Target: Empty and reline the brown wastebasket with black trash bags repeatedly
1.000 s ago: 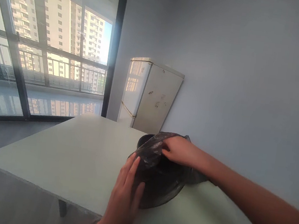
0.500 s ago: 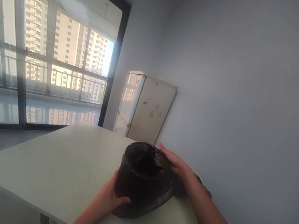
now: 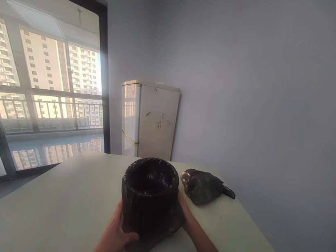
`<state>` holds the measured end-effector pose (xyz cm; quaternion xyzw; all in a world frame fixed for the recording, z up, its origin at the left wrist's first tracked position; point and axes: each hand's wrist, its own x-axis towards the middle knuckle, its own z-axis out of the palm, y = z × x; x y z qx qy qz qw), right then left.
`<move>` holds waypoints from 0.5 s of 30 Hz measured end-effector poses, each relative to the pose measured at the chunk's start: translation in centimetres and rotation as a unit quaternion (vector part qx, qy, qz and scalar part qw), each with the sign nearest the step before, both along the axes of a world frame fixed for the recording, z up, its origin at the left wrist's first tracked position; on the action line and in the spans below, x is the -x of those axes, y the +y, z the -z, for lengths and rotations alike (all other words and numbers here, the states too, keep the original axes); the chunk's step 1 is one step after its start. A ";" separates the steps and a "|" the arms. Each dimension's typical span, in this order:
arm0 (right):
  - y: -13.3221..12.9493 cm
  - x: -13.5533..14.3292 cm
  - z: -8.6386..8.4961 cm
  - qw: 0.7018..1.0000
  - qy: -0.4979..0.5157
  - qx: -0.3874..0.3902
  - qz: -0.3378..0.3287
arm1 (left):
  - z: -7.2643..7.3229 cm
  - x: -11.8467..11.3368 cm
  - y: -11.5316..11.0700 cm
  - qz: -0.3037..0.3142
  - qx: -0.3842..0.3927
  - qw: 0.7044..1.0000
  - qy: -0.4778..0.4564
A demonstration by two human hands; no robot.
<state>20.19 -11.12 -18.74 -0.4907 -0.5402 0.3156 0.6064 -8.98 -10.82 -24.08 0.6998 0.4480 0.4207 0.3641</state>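
Observation:
A round bin lined with a black trash bag (image 3: 148, 212) stands on the table in front of me, its mouth facing up. The bag covers the rim and hangs down over the outside, so the bin's own wall is hidden. My left hand (image 3: 117, 231) grips the lower left side, with the thumb across the front of the bag. Against the right side lies my right hand (image 3: 184, 211), its fingers mostly hidden behind the black plastic. Just beyond that hand rests a crumpled bundle of black plastic bags (image 3: 205, 187).
The pale table (image 3: 61, 207) extends on both sides of the bin. A white refrigerator (image 3: 157, 124) stands behind its far edge, and a plain wall (image 3: 253, 91) runs along the right. Dark-framed glass doors (image 3: 103, 76) are at the left.
My right hand has come down from the rim to the bin's right side. The bin now stands more upright with a rounder, wider mouth. My view has levelled and turned right.

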 end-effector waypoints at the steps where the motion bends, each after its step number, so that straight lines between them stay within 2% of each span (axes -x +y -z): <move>1: 0.0 -0.6 0.2 1.000 0.004 -0.003 0.006 | -0.3 0.4 -0.2 -0.014 -0.019 0.999 -0.022; 3: -0.2 -2.5 0.2 0.999 -0.023 -0.013 0.033 | -1.2 1.1 -0.7 -0.037 -0.070 0.996 -0.051; 5: -0.8 -5.3 -0.1 0.986 -0.124 -0.048 0.102 | -2.0 1.3 -1.3 -0.050 -0.101 0.992 -0.052; 7: -1.3 -8.6 -0.5 0.941 -0.247 -0.105 0.204 | -2.1 0.5 -1.8 -0.065 -0.085 0.994 -0.034; 9: -1.4 -12.1 -0.8 0.890 -0.328 -0.149 0.278 | -1.7 -0.9 -2.1 -0.089 -0.059 0.994 -0.015; 11: -1.2 -15.1 -0.4 0.869 -0.366 -0.150 0.296 | -1.1 -2.4 -2.1 -0.115 -0.054 0.992 -0.002; 15: 0.1 -18.5 1.9 0.872 -0.385 -0.085 0.290 | -1.0 -4.0 -0.9 -0.095 -0.045 0.994 0.009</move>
